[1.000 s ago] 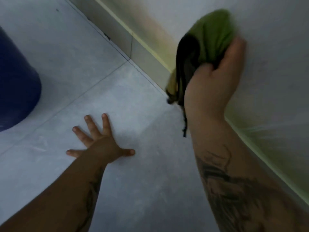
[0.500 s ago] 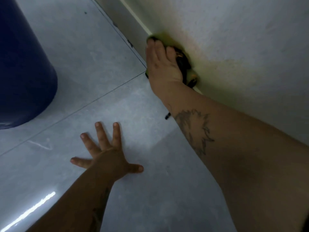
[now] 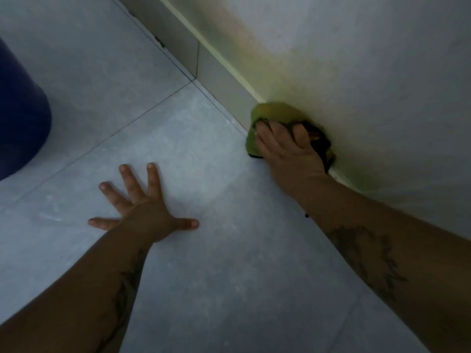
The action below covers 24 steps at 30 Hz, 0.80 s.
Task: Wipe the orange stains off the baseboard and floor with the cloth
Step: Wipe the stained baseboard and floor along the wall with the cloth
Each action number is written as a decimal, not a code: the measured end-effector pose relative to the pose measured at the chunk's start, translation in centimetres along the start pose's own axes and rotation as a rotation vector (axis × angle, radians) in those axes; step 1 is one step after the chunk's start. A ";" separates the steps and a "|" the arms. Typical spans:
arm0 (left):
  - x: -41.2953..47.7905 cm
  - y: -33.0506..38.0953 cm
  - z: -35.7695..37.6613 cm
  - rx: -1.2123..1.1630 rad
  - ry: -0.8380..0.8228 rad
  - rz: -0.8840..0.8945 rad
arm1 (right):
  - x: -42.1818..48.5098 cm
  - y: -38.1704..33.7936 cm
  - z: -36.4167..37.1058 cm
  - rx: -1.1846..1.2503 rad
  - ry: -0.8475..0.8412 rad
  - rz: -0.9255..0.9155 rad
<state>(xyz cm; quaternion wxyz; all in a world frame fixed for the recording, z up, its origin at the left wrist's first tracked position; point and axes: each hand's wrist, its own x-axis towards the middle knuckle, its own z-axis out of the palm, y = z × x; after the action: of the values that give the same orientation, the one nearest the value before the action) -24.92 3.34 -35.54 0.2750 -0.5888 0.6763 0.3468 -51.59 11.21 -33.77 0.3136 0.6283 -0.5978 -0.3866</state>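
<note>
My right hand (image 3: 285,146) presses a bunched green cloth (image 3: 270,113) with a dark edge against the grey baseboard (image 3: 224,80), right where the baseboard meets the wall. A faint orange-yellow stain (image 3: 257,59) spreads on the wall just above the baseboard, beyond the cloth. My left hand (image 3: 142,210) lies flat on the grey tiled floor (image 3: 204,276), fingers spread, holding nothing. The part of the baseboard under the cloth is hidden.
A dark blue rounded container (image 3: 17,118) stands on the floor at the left edge. The pale wall (image 3: 369,85) fills the upper right. Grout lines cross the floor tiles between the container and the baseboard.
A second ago my right hand held the cloth up against the wall; it dropped onto the baseboard and has since slid along it toward me. My left hand stayed planted.
</note>
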 end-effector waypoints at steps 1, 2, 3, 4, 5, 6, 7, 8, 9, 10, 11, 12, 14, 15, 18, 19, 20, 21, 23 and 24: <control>-0.1 -0.1 0.2 0.007 0.015 0.003 | -2.5 -0.1 1.1 0.008 0.030 0.010; -0.2 -0.2 0.4 0.024 0.037 0.011 | -4.8 -0.3 2.1 0.023 0.050 0.022; -0.4 -0.3 0.9 0.053 0.063 0.032 | -7.1 -0.4 2.9 0.045 0.067 0.036; -0.7 -0.3 1.5 0.087 0.087 0.075 | -9.4 -0.5 3.6 0.080 0.080 0.052; -1.3 -0.1 2.3 0.116 0.104 0.134 | -11.6 -0.6 4.4 0.121 0.094 0.068; -2.0 0.2 3.3 0.143 0.109 0.202 | -13.8 -0.6 5.0 0.168 0.103 0.080; -2.9 0.8 4.5 0.175 0.105 0.270 | -16.0 -0.5 5.7 0.211 0.104 0.084; -3.8 1.5 5.7 0.213 0.093 0.333 | -18.4 -0.6 6.3 0.244 0.099 0.089; -4.6 2.3 7.0 0.252 0.075 0.388 | -20.9 -0.6 6.9 0.264 0.092 0.097; -5.4 3.1 8.3 0.291 0.056 0.436 | -23.5 -0.7 7.4 0.267 0.075 0.106; -6.1 3.9 9.6 0.328 0.041 0.479 | -26.1 -0.6 7.8 0.260 0.049 0.117; -6.6 4.6 10.7 0.361 0.031 0.517 | -28.6 -0.4 8.2 0.243 0.018 0.122; -7.4 5.7 12.3 0.408 0.005 0.575 | -32.5 0.0 8.7 0.239 -0.041 0.104; -7.7 6.1 12.9 0.421 -0.007 0.596 | -33.7 0.2 8.9 0.251 -0.076 0.087; -8.1 6.3 14.3 0.453 -0.030 0.626 | -32.7 0.5 8.1 0.311 -0.092 0.094; -8.1 6.3 14.5 0.464 -0.029 0.625 | -31.4 0.0 7.9 0.325 -0.074 0.122; -8.1 6.2 14.6 0.471 -0.023 0.621 | -29.8 -0.6 7.6 0.337 -0.059 0.151; -8.0 6.2 14.8 0.473 -0.016 0.615 | -28.1 -1.2 7.5 0.369 -0.071 0.178; -8.1 6.2 14.8 0.471 -0.007 0.609 | -24.2 -2.5 6.9 0.431 -0.125 0.227; -8.1 6.2 14.9 0.471 -0.003 0.609 | -21.9 -3.0 6.5 0.379 -0.149 0.260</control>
<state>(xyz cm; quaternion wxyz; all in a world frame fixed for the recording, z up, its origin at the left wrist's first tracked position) -30.35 20.45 -37.35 0.2879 -0.2810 0.8812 0.2485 -55.34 33.70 -37.17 0.1924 0.5635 -0.7570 -0.2690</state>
